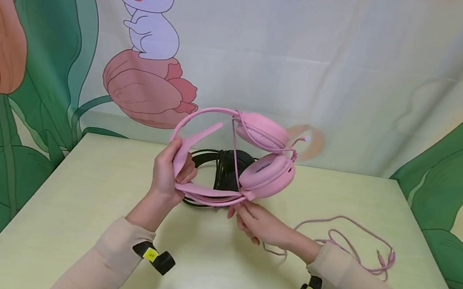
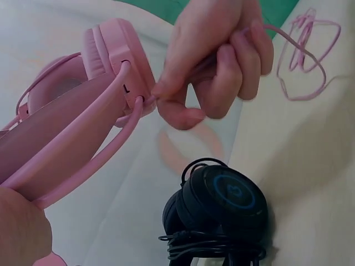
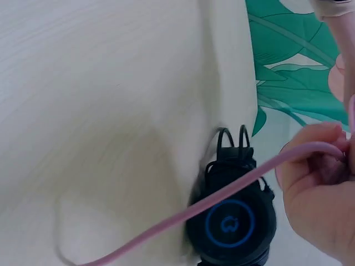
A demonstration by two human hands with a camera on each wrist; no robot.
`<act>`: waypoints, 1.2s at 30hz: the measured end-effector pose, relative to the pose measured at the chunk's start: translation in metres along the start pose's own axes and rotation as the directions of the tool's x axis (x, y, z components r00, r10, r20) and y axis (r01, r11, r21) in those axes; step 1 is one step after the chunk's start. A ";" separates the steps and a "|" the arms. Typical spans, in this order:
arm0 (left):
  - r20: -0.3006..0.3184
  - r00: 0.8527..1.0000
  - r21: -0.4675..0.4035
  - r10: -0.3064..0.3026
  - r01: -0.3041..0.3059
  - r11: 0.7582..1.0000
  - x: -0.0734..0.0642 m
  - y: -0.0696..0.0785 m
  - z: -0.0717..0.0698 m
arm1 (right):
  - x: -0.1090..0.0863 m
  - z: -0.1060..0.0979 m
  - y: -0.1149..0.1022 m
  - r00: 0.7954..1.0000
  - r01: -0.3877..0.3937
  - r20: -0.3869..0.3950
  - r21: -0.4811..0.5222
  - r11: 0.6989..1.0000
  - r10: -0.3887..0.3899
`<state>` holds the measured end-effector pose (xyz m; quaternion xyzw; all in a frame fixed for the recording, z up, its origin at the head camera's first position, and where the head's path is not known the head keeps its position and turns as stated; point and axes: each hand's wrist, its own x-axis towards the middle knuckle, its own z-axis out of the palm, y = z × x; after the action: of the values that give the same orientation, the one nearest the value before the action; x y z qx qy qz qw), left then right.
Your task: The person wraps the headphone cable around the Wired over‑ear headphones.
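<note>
My left hand (image 1: 167,170) grips the headband of a pink headset (image 1: 271,179), raised above the table with its ear cups to the right. A thin microphone stalk (image 1: 305,139) sticks out beside the cups. Just below the lower cup, my right hand (image 1: 262,225) pinches the pink cable (image 2: 151,100) where it leaves the headset, as the left wrist view shows. Behind the headset lies a black headset (image 1: 238,158), its own cord wound in a bundle around it. The right wrist view has the pink cable (image 3: 222,194) running from my curled right fingers across the black cup.
The rest of the pink cable lies in loose loops (image 1: 353,223) on the right of the pale table (image 1: 69,220), its plug end among them. A printed cloth (image 1: 268,70) with a rabbit and tulips hangs behind the table's far edge.
</note>
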<state>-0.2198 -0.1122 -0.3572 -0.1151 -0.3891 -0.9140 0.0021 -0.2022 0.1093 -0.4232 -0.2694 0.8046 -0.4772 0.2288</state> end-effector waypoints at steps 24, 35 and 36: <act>-0.378 0.901 0.213 0.212 -0.138 0.967 0.022 -0.001 -0.014 | -0.014 -0.045 -0.044 0.954 0.295 0.086 -0.460 0.838 -0.289; -0.401 0.889 0.320 0.221 -0.091 0.943 0.023 -0.001 -0.010 | -0.014 -0.087 -0.079 0.890 0.449 0.234 -0.608 0.655 -0.392; -0.411 0.885 0.337 0.220 -0.077 0.938 0.023 0.000 -0.010 | -0.014 -0.090 -0.081 0.889 0.451 0.238 -0.611 0.650 -0.392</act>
<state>-0.2447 -0.1169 -0.3587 0.0678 -0.5074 -0.8401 0.1794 -0.2307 0.1436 -0.3097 -0.5310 0.8238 -0.1952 0.0370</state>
